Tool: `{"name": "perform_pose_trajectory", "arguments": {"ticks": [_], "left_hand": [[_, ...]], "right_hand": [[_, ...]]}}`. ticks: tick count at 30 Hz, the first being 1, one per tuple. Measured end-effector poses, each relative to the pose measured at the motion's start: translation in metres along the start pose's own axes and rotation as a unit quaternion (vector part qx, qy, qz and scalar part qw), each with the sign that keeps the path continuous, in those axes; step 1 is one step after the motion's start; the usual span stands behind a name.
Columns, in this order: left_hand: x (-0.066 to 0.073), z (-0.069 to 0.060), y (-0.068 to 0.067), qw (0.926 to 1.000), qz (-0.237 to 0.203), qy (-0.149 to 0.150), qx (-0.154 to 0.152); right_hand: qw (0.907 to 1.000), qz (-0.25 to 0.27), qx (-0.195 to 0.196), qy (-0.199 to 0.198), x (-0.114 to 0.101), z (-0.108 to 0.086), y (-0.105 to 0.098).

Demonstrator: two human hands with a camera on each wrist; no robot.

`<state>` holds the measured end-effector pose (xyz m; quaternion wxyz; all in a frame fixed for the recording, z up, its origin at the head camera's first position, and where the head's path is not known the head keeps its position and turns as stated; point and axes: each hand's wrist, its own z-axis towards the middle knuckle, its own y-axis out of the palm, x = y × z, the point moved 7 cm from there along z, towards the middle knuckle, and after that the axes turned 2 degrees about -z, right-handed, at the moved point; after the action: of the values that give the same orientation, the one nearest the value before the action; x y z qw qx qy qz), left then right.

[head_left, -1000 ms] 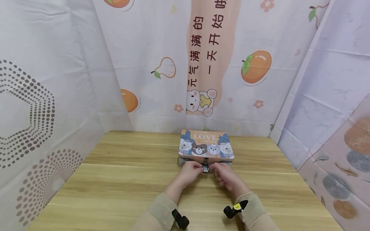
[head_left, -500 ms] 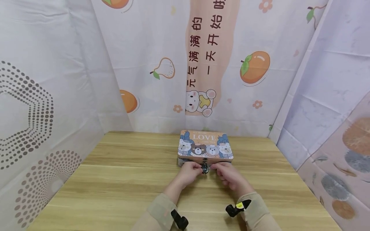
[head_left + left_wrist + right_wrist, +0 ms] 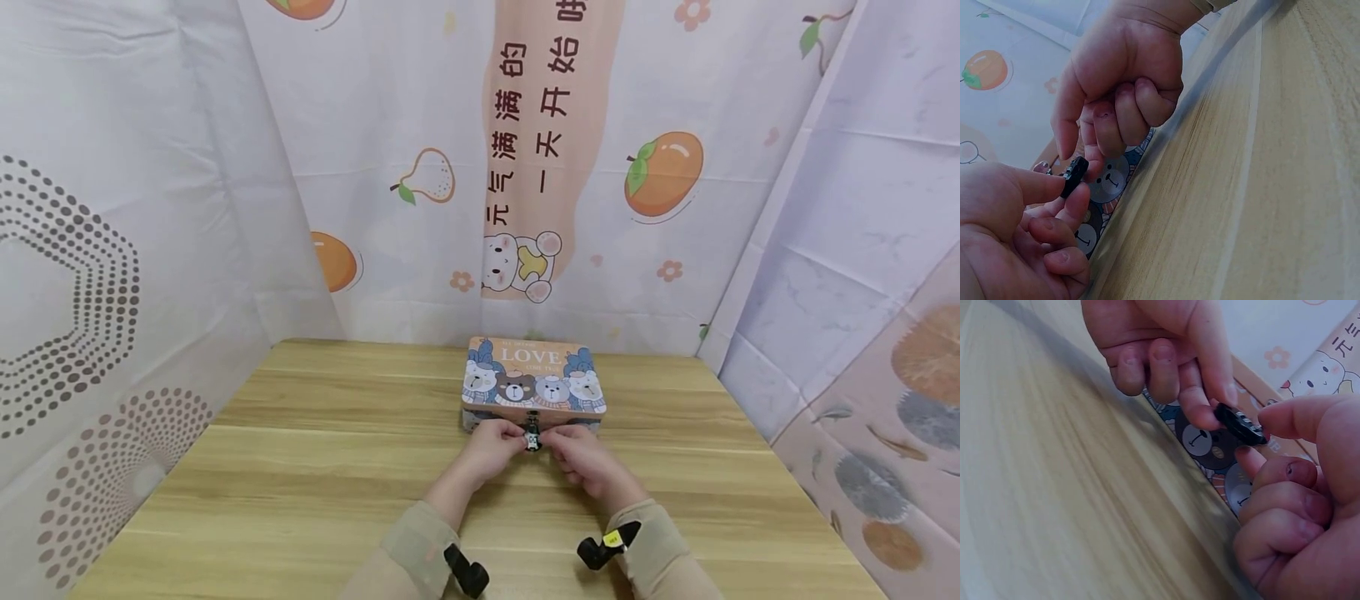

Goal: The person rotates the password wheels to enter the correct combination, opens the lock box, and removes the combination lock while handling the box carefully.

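A small black combination padlock (image 3: 532,439) with a row of number dials hangs at the front clasp of a tin box (image 3: 534,375). The box has a printed lid with bears and the word LOVE. My left hand (image 3: 491,446) pinches one side of the padlock (image 3: 1075,175) between thumb and forefinger. From the other side, my right hand (image 3: 588,458) has its thumb and forefinger at the dial side of the padlock (image 3: 1241,425), its other fingers curled in. Both wrist views show the dials along the lock's edge; the digits are unreadable.
The box stands near the back edge of a wood-grain table (image 3: 337,467). Printed curtains (image 3: 420,100) hang behind the table and at both sides. A small black camera is strapped to each wrist.
My right fingertips draw back slightly from the padlock and then come in against it again. The padlock swivels a little. The left hand and the box stay in place.
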<state>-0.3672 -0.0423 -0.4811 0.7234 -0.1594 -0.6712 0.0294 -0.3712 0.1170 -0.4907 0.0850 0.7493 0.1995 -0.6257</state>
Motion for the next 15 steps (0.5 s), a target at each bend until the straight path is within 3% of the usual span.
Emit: {"name": "perform_pose_trajectory", "arguments": {"ticks": [15], "left_hand": [[0.0006,-0.0012,0.0009,1.0000,-0.001,0.001,0.000]], "right_hand": [[1.0000,0.000,0.009,-0.003,0.0018,0.0010,0.0084]]}}
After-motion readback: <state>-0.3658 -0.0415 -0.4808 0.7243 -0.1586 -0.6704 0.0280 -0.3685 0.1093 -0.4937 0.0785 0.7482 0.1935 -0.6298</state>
